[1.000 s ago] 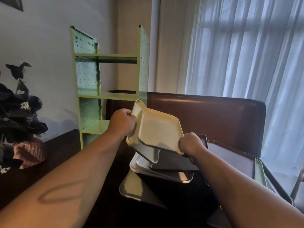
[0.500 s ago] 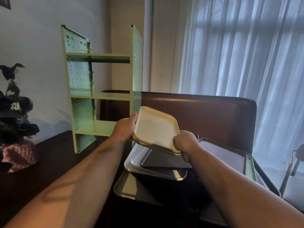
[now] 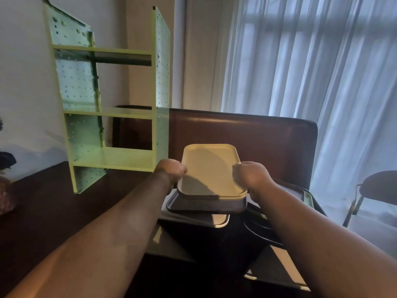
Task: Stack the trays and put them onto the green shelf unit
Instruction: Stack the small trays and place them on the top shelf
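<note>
Two cream trays (image 3: pixel 211 168) lie nested, level, on top of a dark tray (image 3: pixel 206 206). My left hand (image 3: pixel 170 171) grips their left edge and my right hand (image 3: pixel 250 175) grips their right edge. Under the dark tray a grey tray (image 3: pixel 218 219) sticks out, with more trays lower down on the dark table (image 3: pixel 43 211). The green shelf unit (image 3: pixel 111 117) stands at the back left, its three shelves bare; its bottom shelf (image 3: pixel 116 159) is just left of my left hand.
A brown padded seat back (image 3: pixel 247 134) rises behind the trays. More trays (image 3: pixel 305 192) lie to the right. A black stool (image 3: pixel 378 186) stands by the white curtain (image 3: pixel 311 57). Dark flowers in a pink pot (image 3: pixel 5 190) sit at the far left.
The cream trays went from tilted and apart to nested and level on the dark tray. Both hands moved to their side edges. My view has swung left and closer to the shelf.
</note>
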Demonstrator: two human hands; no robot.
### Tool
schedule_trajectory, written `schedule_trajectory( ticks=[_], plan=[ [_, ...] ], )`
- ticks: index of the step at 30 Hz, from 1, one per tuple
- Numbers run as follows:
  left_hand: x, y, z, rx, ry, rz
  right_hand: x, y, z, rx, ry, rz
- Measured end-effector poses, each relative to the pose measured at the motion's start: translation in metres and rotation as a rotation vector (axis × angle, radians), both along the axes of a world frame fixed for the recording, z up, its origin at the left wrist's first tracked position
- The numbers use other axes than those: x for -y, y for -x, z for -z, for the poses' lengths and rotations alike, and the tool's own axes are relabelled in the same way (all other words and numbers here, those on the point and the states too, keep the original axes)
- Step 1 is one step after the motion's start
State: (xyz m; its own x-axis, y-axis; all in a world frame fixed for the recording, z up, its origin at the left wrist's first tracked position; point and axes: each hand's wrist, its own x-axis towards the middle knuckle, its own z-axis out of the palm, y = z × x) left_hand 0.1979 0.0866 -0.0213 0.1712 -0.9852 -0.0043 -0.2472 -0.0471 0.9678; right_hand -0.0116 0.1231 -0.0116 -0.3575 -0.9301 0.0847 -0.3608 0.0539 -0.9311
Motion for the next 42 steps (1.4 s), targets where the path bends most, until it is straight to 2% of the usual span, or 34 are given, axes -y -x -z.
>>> schedule_trajectory(
  ticks=[5, 11, 16, 20, 23, 27, 35, 39, 42],
  plan=[
    [0.005, 0.013, 0.011, 0.091, -0.023, -0.054, 0.008, 0.017, 0.012, 0.023, -0.062, 0.082],
    [0.012, 0.028, 0.022, 0.463, -0.036, -0.008, 0.017, 0.018, 0.013, -0.254, -0.181, 0.083],
    [0.023, 0.029, 0.036, 0.608, -0.088, 0.056, 0.024, 0.016, 0.016, -0.243, -0.221, 0.088],
    [0.032, 0.028, 0.044, 0.754, -0.137, 0.073, 0.024, 0.014, 0.019, -0.361, -0.235, 0.087],
    [0.031, 0.029, 0.045, 0.721, -0.149, 0.162, 0.023, 0.009, 0.020, -0.528, -0.283, 0.049],
    [0.035, 0.027, 0.047, 0.669, -0.106, 0.182, 0.034, 0.015, 0.030, -0.626, -0.342, 0.085],
    [0.038, 0.024, 0.051, 0.555, -0.044, 0.097, 0.036, 0.016, 0.041, -0.248, -0.226, 0.133],
    [0.031, 0.031, 0.030, 0.436, 0.031, -0.023, 0.030, 0.027, 0.033, -0.145, -0.143, 0.142],
    [0.027, 0.049, 0.004, 0.342, 0.121, 0.006, 0.020, 0.048, 0.009, -0.120, -0.076, 0.173]
  ],
)
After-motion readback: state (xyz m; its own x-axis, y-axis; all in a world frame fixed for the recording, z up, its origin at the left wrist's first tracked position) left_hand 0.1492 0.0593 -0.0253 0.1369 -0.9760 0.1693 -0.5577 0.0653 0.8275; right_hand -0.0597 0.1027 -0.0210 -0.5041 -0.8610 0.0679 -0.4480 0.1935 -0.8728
